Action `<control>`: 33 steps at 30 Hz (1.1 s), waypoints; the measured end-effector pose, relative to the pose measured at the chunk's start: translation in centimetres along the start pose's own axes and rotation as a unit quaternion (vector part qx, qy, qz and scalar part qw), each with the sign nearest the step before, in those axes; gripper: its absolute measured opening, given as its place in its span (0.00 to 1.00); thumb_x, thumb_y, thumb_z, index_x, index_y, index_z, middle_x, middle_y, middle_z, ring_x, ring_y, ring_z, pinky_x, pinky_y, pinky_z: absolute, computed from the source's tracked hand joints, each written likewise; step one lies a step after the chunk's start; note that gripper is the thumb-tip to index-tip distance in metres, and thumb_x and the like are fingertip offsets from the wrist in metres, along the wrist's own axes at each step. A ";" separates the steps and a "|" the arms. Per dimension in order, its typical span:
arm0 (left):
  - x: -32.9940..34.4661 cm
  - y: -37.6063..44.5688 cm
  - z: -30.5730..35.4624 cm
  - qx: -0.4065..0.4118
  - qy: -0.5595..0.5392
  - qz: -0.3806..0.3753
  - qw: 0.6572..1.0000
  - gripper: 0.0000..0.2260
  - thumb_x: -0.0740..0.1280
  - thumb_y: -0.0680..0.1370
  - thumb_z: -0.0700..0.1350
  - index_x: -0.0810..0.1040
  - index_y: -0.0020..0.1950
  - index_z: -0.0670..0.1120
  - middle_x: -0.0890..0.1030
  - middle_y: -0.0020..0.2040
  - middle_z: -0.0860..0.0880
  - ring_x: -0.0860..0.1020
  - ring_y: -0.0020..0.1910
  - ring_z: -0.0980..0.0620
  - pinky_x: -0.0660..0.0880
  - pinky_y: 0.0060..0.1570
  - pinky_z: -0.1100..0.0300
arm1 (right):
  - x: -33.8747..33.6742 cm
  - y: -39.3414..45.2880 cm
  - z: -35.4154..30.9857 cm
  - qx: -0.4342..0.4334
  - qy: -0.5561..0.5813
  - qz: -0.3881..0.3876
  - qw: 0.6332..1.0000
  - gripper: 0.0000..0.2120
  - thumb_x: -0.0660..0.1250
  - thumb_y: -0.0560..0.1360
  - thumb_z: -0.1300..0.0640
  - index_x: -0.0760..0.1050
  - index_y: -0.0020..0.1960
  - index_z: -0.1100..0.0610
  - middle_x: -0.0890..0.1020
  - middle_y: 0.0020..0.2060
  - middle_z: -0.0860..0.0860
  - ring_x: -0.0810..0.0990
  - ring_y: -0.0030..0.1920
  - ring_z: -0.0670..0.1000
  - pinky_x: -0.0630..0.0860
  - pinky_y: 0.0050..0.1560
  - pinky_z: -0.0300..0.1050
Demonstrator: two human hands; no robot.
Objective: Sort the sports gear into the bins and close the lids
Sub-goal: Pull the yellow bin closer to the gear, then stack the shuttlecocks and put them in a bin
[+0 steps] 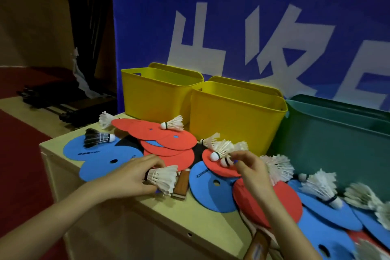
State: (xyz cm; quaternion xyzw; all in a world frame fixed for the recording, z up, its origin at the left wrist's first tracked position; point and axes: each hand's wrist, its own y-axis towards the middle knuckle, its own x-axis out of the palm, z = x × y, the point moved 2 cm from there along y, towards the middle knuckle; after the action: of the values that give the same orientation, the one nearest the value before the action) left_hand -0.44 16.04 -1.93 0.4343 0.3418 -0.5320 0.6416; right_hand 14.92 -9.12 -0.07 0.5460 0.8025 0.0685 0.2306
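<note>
– What have your hands got?
– Your left hand (135, 175) grips a white shuttlecock (163, 177), its cork hidden. Your right hand (251, 169) pinches another shuttlecock (221, 151) over the desk (168, 213), beside the yellow bins (234, 120); right-edge gear is blurred.

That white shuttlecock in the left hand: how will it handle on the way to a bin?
Likely very light: the left hand holds the shuttlecock easily. Its thin feathers look crushable, so grip gently. Dropped, it would probably roll in a curve, given its cone shape.

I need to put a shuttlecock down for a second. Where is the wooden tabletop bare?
Only the front strip of the pale wooden tabletop, below the wooden paddle handle, is bare. Elsewhere, paddles and shuttlecocks crowd it up to the bins.
</note>
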 end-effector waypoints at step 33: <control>8.0 14.0 5.3 0.038 -0.178 0.131 0.975 0.22 0.63 0.64 0.53 0.73 0.58 0.62 0.77 0.51 0.65 0.76 0.49 0.63 0.75 0.46 0.56 | 0.1 1.9 4.0 -0.078 -0.098 0.021 0.992 0.21 0.52 0.65 0.23 0.73 0.51 0.28 0.64 0.66 0.26 0.51 0.71 0.30 0.53 0.68 0.37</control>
State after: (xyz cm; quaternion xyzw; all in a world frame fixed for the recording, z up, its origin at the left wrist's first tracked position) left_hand 14.77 8.83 -4.33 0.3973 0.1418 -0.5251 0.7391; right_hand 18.31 -8.87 -2.96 0.5472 0.7563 0.0823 0.3489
